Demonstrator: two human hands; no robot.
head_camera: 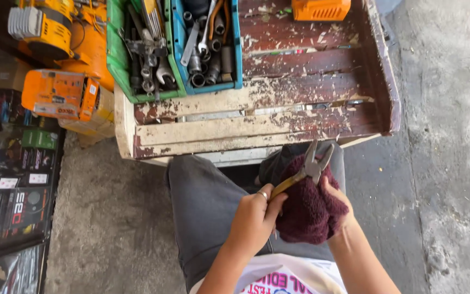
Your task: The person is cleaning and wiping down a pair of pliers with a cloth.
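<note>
From the head view, your left hand (254, 218) has its fingers (272, 206) wrapped tight round the yellow handles of one pair of pliers (307, 170), whose grey metal jaws stand parted and point toward 1 o'clock. Your right hand (339, 202) grips one maroon rag (308, 209), a thick, nubbly terry cloth bunched under the pliers' head; its thumb presses down on the cloth at the pliers' 5 o'clock, and the rest of those fingers are hidden beneath the fabric. Pliers and rag sit above your lap, over grey trousers (202, 212), just at 6 o'clock of the desk (278, 117).

That desk is weathered wood planks with white and dark red paint flaking off. On it stand two plastic bins: one green bin (116, 60) at 11 o'clock and one blue bin (237, 49) touching it, both crowded with steel wrenches and sockets, too tangled to count. One orange box (320, 9) lies at 12 o'clock. The floor (452, 163) is rough grey concrete.
</note>
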